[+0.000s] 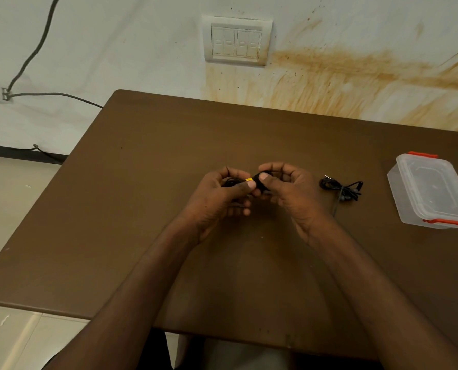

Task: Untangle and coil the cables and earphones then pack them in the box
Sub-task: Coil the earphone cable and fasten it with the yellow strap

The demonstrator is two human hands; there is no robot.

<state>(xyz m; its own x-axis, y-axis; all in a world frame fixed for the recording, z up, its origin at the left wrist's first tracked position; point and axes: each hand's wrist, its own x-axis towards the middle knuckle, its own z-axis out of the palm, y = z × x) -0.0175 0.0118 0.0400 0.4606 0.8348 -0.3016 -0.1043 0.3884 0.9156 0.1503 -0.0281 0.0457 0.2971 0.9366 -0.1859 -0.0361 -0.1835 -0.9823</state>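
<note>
Black cable (pixel 257 180), yellow-tagged: pinched between left hand (pixel 222 193) and right hand (pixel 284 190), frame centre. Lidded box (pixel 431 190) lies far right, nearer the right hand; coiled earphones (pixel 341 188) between.

Tabletop (pixel 169 156) plain dark brown. Cable (pixel 258 180) black w/ a small yellow tag. Earphones (pixel 341 188) black (plug tip looks silvery). Box (pixel 398 188) clear, translucent, w/ orange-red clips. Wall (pixel 115 49) off-white, streaked rusty orange-brown at right; switch plate (pixel 237 40) cream-white. Wall wire (pixel 35 49) dark grey. Floor (pixel 14 337) pale beige tiles.
</note>
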